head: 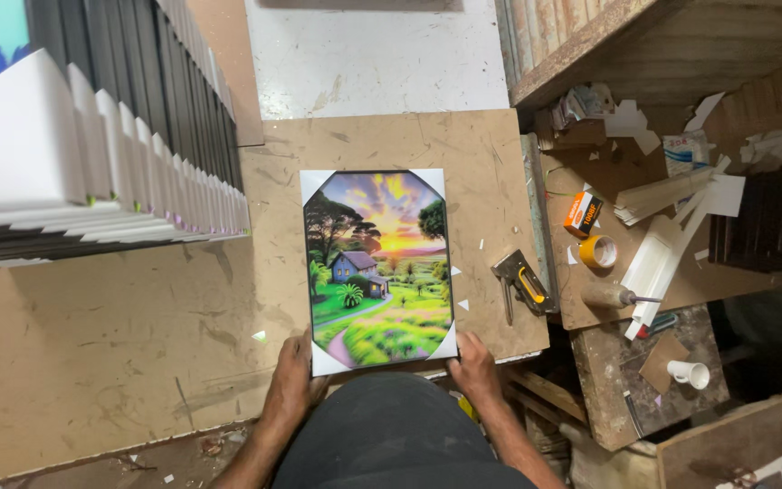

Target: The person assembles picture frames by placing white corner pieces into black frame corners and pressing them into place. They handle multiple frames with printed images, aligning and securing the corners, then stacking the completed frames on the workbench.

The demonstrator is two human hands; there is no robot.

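I see the framed landscape picture (379, 269) lying flat at centre frame on the bench (138, 308), my left hand (293, 371) and right hand (474, 360) gripping its lower corners — it could slide and scuff, or knock the staple gun (519, 282) just right.
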